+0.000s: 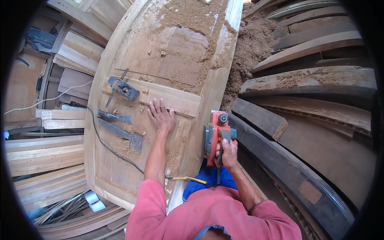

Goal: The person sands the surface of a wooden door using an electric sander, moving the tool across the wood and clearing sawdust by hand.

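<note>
A red electric planer (218, 138) is gripped by its dark rear handle in my right hand (229, 154), at the right edge of a panelled wooden door (206, 96). My left hand (162, 116) lies flat with spread fingers on the door's cross rail, holding nothing. Left of it on the door are a wooden hand plane (125, 89) with a crossbar handle, a chisel (115, 117) and a hammer-like tool (124, 134) with a wide flat end. Whether the planer's sole touches the wood I cannot tell.
Sawdust and shavings (180, 52) cover much of the door's far half and heap up (250, 52) beside it. A dark power cord (114, 152) crosses the door. Timber boards (312, 80) are stacked at the right, and more boards (46, 154) at the left.
</note>
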